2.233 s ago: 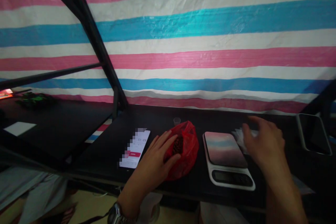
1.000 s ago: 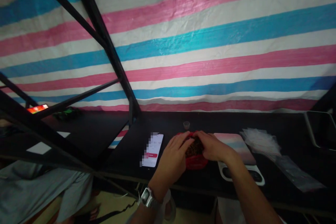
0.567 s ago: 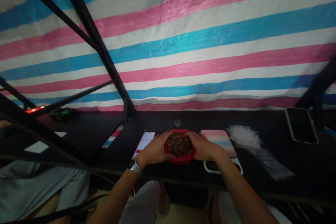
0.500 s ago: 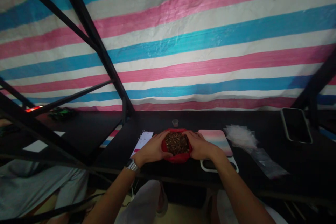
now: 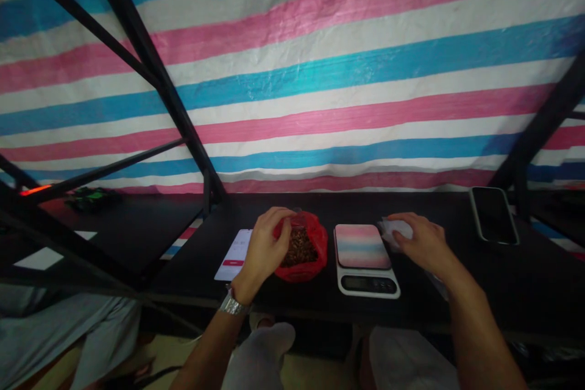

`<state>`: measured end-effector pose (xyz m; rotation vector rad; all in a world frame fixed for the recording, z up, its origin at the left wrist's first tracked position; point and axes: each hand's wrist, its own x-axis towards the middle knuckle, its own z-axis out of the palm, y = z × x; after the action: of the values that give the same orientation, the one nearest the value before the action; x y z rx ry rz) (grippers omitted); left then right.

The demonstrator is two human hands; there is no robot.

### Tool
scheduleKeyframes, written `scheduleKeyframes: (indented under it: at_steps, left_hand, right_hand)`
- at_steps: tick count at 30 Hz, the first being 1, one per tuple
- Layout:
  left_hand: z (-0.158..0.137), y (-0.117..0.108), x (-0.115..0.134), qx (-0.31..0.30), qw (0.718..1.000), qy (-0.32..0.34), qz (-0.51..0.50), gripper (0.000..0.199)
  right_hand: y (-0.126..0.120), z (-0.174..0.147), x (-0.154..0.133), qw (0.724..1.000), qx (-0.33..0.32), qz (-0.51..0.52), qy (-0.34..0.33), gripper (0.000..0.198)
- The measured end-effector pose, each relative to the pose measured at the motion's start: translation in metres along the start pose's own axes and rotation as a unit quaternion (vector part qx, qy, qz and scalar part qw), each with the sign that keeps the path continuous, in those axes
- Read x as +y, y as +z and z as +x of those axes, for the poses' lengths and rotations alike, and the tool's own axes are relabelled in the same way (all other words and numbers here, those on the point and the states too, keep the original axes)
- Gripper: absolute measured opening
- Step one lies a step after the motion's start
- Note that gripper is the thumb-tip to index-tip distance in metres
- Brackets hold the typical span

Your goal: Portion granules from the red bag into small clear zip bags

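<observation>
My left hand (image 5: 270, 240) is closed over the left rim of a red plastic bag (image 5: 320, 239). Its fingertips pinch a small clear plastic cup (image 5: 297, 217), partly hidden behind the fingers. Inside the rolled-open bag lie many small brown pieces (image 5: 301, 248), too small to name. To the right, my right hand (image 5: 423, 242) has its thumb and fingers closed on a stack of clear plastic zip bags (image 5: 389, 230), and covers most of them. Between the hands stands a white kitchen scale (image 5: 342, 285) with a pink and blue striped top.
A lit phone (image 5: 234, 255) lies left of the red bag. Another phone (image 5: 494, 214), its screen dark, rests at the right. Black metal bars (image 5: 171, 103) slant up at the left, and a striped sheet (image 5: 347, 97) hangs behind the black table (image 5: 439, 204). Someone's legs show at lower left.
Both hands have left the sides of the red bag. My left hand has closed on the small cup; my right has moved right onto the clear bags, uncovering the scale. The view has shifted slightly.
</observation>
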<state>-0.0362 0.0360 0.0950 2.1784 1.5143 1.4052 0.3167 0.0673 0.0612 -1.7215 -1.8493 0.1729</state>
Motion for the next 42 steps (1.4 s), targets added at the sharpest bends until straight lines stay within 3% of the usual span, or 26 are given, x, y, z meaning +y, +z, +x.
scheduleKeyframes:
  at_steps: [2,5,8,11,13,16,18,20,22,24,26,29,32,35,38,42]
  left_hand:
    - [0.002,0.024,0.024,0.058,0.997,0.041,-0.035,0.024]
    - [-0.007,0.064,0.047,0.086,0.986,0.130,-0.055,0.025]
    - [-0.022,0.093,0.050,0.110,0.977,0.173,-0.063,0.023]
    - [-0.035,0.101,0.040,0.132,0.977,0.149,-0.078,0.024]
    - [-0.041,0.097,0.035,0.109,0.981,0.138,-0.087,0.023]
    - [-0.054,0.088,0.037,0.001,0.984,0.158,-0.084,0.021]
    - [-0.067,0.086,0.040,-0.065,0.984,0.152,-0.071,0.026]
    - [-0.080,0.087,0.043,-0.077,0.989,0.090,-0.083,0.044]
    - [-0.089,0.091,0.043,-0.068,0.993,0.032,-0.091,0.079]
    - [-0.094,0.095,0.042,-0.071,0.992,0.008,-0.104,0.104]
    - [-0.096,0.101,0.043,-0.078,0.987,-0.012,-0.139,0.097]
    - [-0.098,0.110,0.045,-0.060,0.967,-0.084,-0.234,0.063]
    - [-0.098,0.113,0.048,-0.062,0.936,-0.149,-0.314,0.049]
    - [-0.095,0.110,0.049,-0.061,0.924,-0.169,-0.336,0.044]
    - [-0.091,0.104,0.048,-0.043,0.925,-0.167,-0.337,0.042]
    - [-0.092,0.102,0.045,-0.087,0.900,-0.178,-0.389,0.042]
  right_hand:
    - [-0.006,-0.002,0.020,0.998,-0.009,-0.047,0.045,0.038]
    - [-0.006,-0.001,0.032,0.995,-0.008,-0.072,0.067,0.034]
    - [-0.001,0.002,0.030,0.994,-0.006,-0.076,0.080,0.031]
    - [0.000,0.004,0.024,0.993,-0.003,-0.061,0.103,0.030]
    - [-0.002,0.005,0.019,0.993,0.042,-0.027,0.104,0.029]
    - [-0.007,0.005,0.004,0.984,0.139,0.060,0.093,0.028]
    - [-0.011,0.003,-0.013,0.975,0.156,0.139,0.075,0.026]
    - [-0.015,-0.003,-0.036,0.971,0.081,0.222,0.031,0.024]
    - [-0.017,-0.011,-0.062,0.959,-0.089,0.268,-0.024,0.019]
    - [-0.015,-0.020,-0.086,0.926,-0.233,0.292,-0.050,0.011]
    - [-0.012,-0.030,-0.104,0.904,-0.287,0.313,-0.055,0.005]
    - [-0.007,-0.044,-0.114,0.891,-0.303,0.333,-0.051,0.006]
    - [-0.003,-0.057,-0.102,0.926,-0.224,0.299,-0.045,0.011]
    - [0.005,-0.071,-0.072,0.984,-0.086,0.150,-0.040,0.016]
    - [0.016,-0.087,-0.041,0.995,-0.095,0.033,-0.018,0.028]
    - [0.025,-0.103,-0.022,0.996,-0.092,0.006,-0.015,0.035]
